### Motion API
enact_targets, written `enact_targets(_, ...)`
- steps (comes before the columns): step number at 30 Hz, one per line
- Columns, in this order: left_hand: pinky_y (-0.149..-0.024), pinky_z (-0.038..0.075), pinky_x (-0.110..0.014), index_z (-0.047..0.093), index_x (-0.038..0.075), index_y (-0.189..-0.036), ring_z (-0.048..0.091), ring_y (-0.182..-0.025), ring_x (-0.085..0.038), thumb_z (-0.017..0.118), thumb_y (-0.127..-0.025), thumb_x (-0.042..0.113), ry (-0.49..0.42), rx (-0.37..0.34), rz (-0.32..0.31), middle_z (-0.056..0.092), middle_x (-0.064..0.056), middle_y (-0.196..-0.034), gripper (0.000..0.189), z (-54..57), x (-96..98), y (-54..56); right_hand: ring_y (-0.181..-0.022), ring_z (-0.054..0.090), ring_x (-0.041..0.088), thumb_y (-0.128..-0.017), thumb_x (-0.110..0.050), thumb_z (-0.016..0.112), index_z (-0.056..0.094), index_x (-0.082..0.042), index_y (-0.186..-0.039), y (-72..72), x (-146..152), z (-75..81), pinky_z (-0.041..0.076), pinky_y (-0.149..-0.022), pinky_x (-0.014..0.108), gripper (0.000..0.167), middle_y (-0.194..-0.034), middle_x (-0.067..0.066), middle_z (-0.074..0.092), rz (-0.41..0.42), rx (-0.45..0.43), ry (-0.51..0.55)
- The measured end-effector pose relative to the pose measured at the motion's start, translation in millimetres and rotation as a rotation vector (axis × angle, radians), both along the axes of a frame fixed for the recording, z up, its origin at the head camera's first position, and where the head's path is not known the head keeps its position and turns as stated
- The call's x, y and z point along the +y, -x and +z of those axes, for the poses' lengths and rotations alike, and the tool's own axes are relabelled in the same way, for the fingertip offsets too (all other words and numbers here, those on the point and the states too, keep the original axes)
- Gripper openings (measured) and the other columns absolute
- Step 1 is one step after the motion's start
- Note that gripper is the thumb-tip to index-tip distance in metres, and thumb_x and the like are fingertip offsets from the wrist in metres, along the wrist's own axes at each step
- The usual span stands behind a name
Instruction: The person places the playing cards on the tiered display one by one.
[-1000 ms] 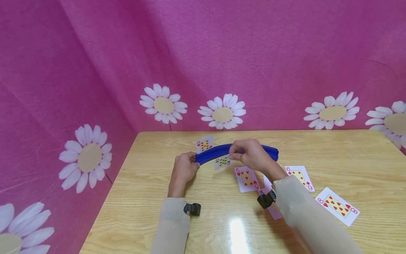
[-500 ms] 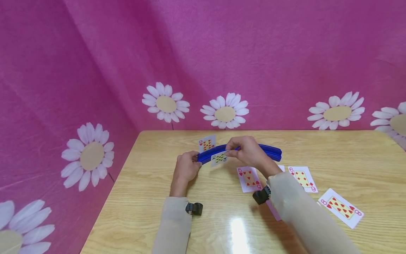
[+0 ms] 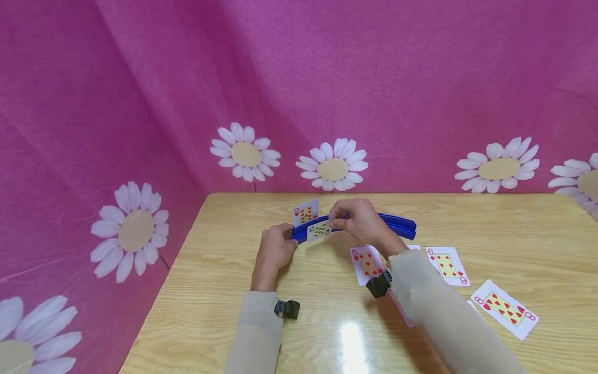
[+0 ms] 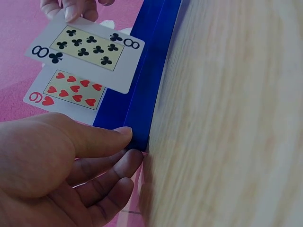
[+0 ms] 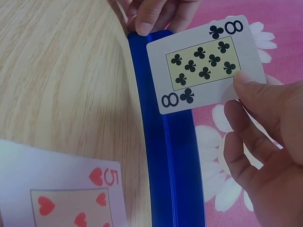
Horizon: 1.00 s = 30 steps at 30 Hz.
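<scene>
Cardstock is giving the eight of clubs [image 5: 203, 64] its likely feel: it should be weighing almost nothing, bending a little under a firm squeeze and springing flat again, its smooth face probably sliding easily under a dry fingertip. Creasing is looking like the main risk, so a light pinch near one short edge, clear of the middle, is seeming the best hold. The right hand [image 3: 362, 221] is doing much that, pinching the card at one end, its thumb pressing on the printed face and the other end reaching out beyond the grip. The card is sitting to the left of that hand, in front of the left part of the curved blue card holder [image 3: 399, 226]; whether its lower edge is touching the groove, the views are not showing clearly. The left hand [image 3: 275, 249] is pinching the holder's left end between thumb and fingers; the holder is looking rigid, probably light plastic, so bracing it by the end is making sense. Just behind the eight, the nine of hearts [image 3: 306, 210] is standing at the holder, while the five of hearts [image 3: 364, 264] is lying on the wooden table [image 3: 210, 311], near the right forearm.
</scene>
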<state>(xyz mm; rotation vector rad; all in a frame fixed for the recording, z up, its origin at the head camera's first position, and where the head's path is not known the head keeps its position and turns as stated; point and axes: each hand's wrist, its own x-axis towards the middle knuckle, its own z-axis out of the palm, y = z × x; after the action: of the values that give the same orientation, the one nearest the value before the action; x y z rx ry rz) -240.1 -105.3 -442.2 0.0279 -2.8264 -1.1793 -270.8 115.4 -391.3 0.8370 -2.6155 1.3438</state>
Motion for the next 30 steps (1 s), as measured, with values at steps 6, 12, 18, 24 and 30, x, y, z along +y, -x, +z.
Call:
enact_targets(6,-0.09,0.052,-0.042,0.067,-0.002,-0.125,0.066,-0.099,-0.026,0.073,-0.088,0.001,-0.01,-0.024,0.004,0.071,-0.016,-0.106,0.037,1.6,0.4,-0.9,-0.077,0.064,0.016,-0.083,0.0,0.079,0.072,-0.008,-0.081,2.9,-7.6,-1.9,0.052,-0.075,0.038,0.011,-0.078,-0.002,0.071,-0.01,-0.016,0.006)
enact_targets(12,-0.089,0.053,-0.04,0.068,-0.002,-0.123,0.067,-0.097,-0.025,0.073,-0.087,0.0,-0.005,-0.009,-0.002,0.072,-0.016,-0.104,0.036,1.9,0.4,-1.0,-0.082,0.065,0.018,-0.083,0.0,0.079,0.072,-0.009,-0.081,5.8,-14.3,-2.6,0.052,-0.078,0.039,0.011,-0.08,-0.002,0.071,-0.021,-0.048,0.003)
enact_targets(18,-0.087,0.053,-0.04,0.069,-0.002,-0.12,0.068,-0.095,-0.025,0.074,-0.085,-0.001,0.004,0.027,-0.01,0.072,-0.015,-0.1,0.035,1.5,-1.1,-0.5,-0.082,0.066,0.02,-0.084,-0.001,0.079,0.072,-0.009,-0.081,8.5,-18.0,-0.5,0.054,-0.077,0.04,0.011,-0.08,-0.001,0.072,-0.034,-0.053,0.014)
enact_targets(24,-0.087,0.053,-0.04,0.07,-0.002,-0.119,0.068,-0.095,-0.024,0.075,-0.086,0.0,0.002,0.026,-0.009,0.073,-0.014,-0.1,0.034,1.7,-1.4,-0.9,-0.08,0.066,0.019,-0.083,0.0,0.079,0.072,-0.008,-0.081,11.3,-20.0,-1.3,0.054,-0.074,0.038,0.01,-0.079,0.0,0.071,-0.025,-0.054,0.021)
enact_targets(30,-0.087,0.053,-0.04,0.071,0.0,-0.118,0.068,-0.094,-0.023,0.075,-0.086,-0.001,0.002,0.022,-0.011,0.073,-0.013,-0.099,0.032,1.9,-0.7,-0.6,-0.079,0.066,0.018,-0.082,0.001,0.08,0.073,-0.007,-0.079,13.2,-22.2,-2.3,0.055,-0.072,0.037,0.011,-0.079,0.0,0.072,-0.015,-0.049,0.023)
